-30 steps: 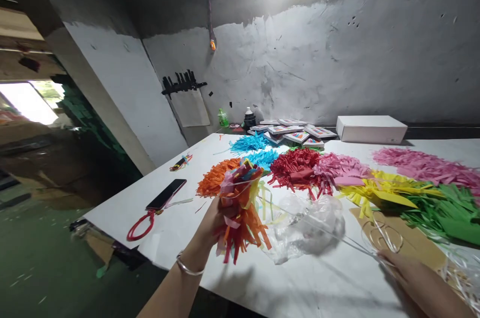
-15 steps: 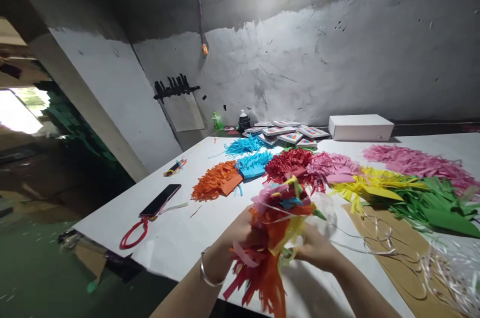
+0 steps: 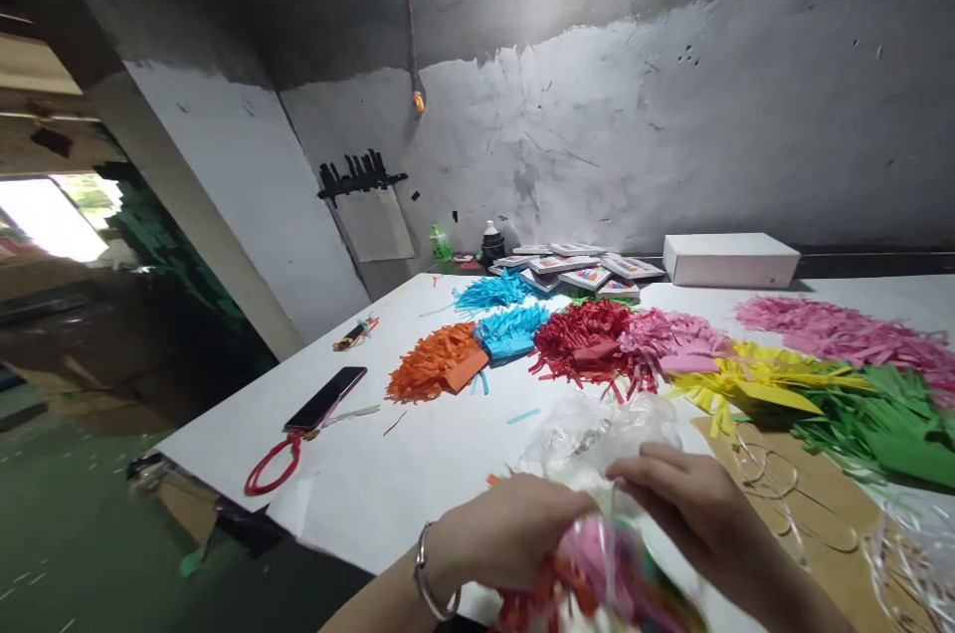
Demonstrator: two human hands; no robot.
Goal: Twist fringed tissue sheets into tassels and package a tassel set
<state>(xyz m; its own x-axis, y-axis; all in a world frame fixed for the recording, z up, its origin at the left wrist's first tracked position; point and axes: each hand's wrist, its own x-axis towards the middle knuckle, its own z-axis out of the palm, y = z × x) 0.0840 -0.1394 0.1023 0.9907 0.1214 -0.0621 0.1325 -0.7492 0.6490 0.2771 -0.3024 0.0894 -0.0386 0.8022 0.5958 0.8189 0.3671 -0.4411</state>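
My left hand point(image 3: 522, 528), with a silver bangle at its wrist, is closed on a bundle of multicoloured paper tassels point(image 3: 589, 568) at the lower middle. Pink, red and orange strips show; the bundle is partly blurred and runs out of the picture at the bottom. My right hand point(image 3: 697, 509) is just right of it, fingers bent and close together. A thin white string point(image 3: 612, 553) runs from its fingertips down across the bundle. Just beyond both hands lies a crumpled clear plastic bag point(image 3: 574, 434) on the white table point(image 3: 418, 454).
Fringed paper lies in orange point(image 3: 433, 364), blue point(image 3: 511, 329), dark red point(image 3: 582, 334), pink point(image 3: 671, 339), yellow point(image 3: 761, 379) and green point(image 3: 880, 424) piles. A phone point(image 3: 326, 399) with a red strap is left. Flat packs point(image 3: 567, 263) and a white box point(image 3: 731, 260) stand along the wall.
The tassel bundle has come down towards me and been turned, its lower part leaving the picture. My right hand has moved up over its right side. The clear bag shows more fully.
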